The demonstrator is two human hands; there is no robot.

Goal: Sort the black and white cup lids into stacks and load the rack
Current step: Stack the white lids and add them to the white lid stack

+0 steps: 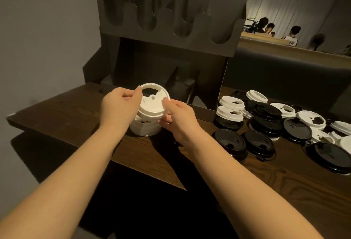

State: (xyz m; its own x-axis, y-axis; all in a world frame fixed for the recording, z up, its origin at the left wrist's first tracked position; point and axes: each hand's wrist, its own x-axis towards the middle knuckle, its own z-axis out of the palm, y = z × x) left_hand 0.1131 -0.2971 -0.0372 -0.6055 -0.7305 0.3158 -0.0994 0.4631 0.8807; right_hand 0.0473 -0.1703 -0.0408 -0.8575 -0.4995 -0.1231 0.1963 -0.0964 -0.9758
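Observation:
A white cup lid [152,103] is held tilted between both hands above a short stack of white lids [145,127] on the dark wooden table [66,113]. My left hand [120,105] pinches the lid's left rim. My right hand [177,119] pinches its right rim with the thumb on top. Behind them stands the dark grey rack [167,29], with scalloped upper slots and lower divided compartments; no lids show in it. To the right lies a mixed heap of black lids [266,117] and white lids [231,105].
The table's front edge cuts diagonally below my forearms, with a dark gap beneath. A grey wall stands at the left. A padded bench back [284,75] runs behind the heap. Several people sit far off at the back right.

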